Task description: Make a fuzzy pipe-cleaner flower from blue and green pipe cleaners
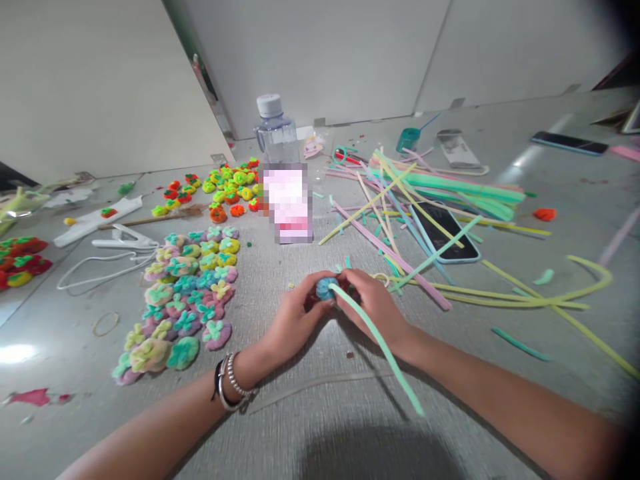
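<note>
Between my two hands is a small ribbed blue pipe-cleaner ball (324, 289). A long mint-green pipe cleaner (379, 339) sticks out of it and hangs down toward the lower right. My left hand (293, 313) is closed around the ball's left side, thumb below and fingers behind. From the right, my right hand (373, 307) is closed with its fingertips at the ball and the base of the green strip; some of these fingers are hidden. Left of my hands, pastel pipe-cleaner pieces with flower-like tops (186, 283) lie in rows.
Loose pipe cleaners (390, 247) spread over the right side, some across a phone (445, 230). A pixelated upright card or screen (287, 207) and a clear bottle (277, 137) stand behind. Orange and yellow pieces (233, 183), a hot glue gun (127, 240) and its cord are at left.
</note>
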`<state>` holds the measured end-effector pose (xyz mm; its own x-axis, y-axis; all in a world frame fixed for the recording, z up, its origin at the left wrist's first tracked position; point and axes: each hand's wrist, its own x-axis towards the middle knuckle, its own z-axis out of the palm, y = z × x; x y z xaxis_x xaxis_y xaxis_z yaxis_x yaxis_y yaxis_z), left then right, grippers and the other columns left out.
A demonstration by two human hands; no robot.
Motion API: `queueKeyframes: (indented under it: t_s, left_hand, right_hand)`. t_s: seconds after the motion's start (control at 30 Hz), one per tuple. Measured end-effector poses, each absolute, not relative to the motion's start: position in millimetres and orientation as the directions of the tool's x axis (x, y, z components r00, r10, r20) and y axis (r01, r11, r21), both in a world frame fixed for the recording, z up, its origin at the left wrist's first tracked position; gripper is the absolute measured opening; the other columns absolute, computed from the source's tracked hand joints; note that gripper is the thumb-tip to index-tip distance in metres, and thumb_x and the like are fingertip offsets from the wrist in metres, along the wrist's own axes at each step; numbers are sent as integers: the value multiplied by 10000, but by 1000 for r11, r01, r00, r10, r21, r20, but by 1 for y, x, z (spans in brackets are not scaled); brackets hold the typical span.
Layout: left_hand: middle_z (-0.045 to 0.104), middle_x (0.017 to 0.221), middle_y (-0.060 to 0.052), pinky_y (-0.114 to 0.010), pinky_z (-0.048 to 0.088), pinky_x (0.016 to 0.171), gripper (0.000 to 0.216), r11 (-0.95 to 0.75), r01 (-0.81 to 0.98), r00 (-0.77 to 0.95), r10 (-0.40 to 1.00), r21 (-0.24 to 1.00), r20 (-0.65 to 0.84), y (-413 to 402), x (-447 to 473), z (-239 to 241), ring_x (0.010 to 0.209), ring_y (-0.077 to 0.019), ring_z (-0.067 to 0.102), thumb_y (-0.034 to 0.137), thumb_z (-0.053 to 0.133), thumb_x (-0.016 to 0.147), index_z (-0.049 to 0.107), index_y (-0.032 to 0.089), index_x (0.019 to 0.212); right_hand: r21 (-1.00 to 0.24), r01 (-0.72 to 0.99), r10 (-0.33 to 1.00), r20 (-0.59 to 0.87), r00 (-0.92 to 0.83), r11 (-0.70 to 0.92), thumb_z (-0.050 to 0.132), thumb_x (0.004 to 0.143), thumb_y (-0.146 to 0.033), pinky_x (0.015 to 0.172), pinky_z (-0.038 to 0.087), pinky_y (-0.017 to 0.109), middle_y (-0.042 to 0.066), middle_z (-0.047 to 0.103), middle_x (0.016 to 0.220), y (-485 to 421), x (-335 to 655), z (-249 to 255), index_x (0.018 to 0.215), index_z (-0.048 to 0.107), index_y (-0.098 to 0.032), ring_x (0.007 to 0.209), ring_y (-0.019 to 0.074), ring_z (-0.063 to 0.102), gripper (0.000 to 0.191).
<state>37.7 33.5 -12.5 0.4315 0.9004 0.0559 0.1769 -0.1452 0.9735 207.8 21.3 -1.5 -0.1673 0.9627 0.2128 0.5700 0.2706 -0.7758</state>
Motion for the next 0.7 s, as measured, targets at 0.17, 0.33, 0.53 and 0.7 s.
queueKeyframes:
  t_s: [0.17,0.33,0.53,0.7]
  left_hand:
    - [640,1076,-63,-302,489,788,356,-190,187,476,876,964,80,33,38,-12,886,-169,599,250,586,891,551,247,1246]
    - [625,1113,-79,-334,488,833,364,-161,130,498,864,978,76,32,39,-13,927,-180,600,262,561,907,516,244,1268]
    - [640,1035,-90,-307,488,757,418,-153,152,519,853,976,53,27,38,-3,870,-179,604,305,527,921,434,224,1320]
    - [644,889,-49,-246,459,629,294,-149,223,387,921,963,53,28,39,-1,738,-148,589,311,513,913,547,207,1186]
  right_hand:
    - [-766,566,952,226,-205,304,495,883,-343,612,375,307,47,596,776,21,211,-3,819,541,-197,682,183,532,166]
    - [-779,562,961,222,-167,278,483,877,-290,594,356,298,25,578,718,20,209,-2,788,523,-202,639,171,505,131]
    - [-790,538,956,248,-158,294,493,861,-249,613,368,283,3,583,724,18,208,0,775,507,-216,649,158,519,94]
    - [-750,597,957,259,-128,283,522,837,-233,585,351,276,-8,563,674,18,206,0,745,497,-214,612,151,502,97]
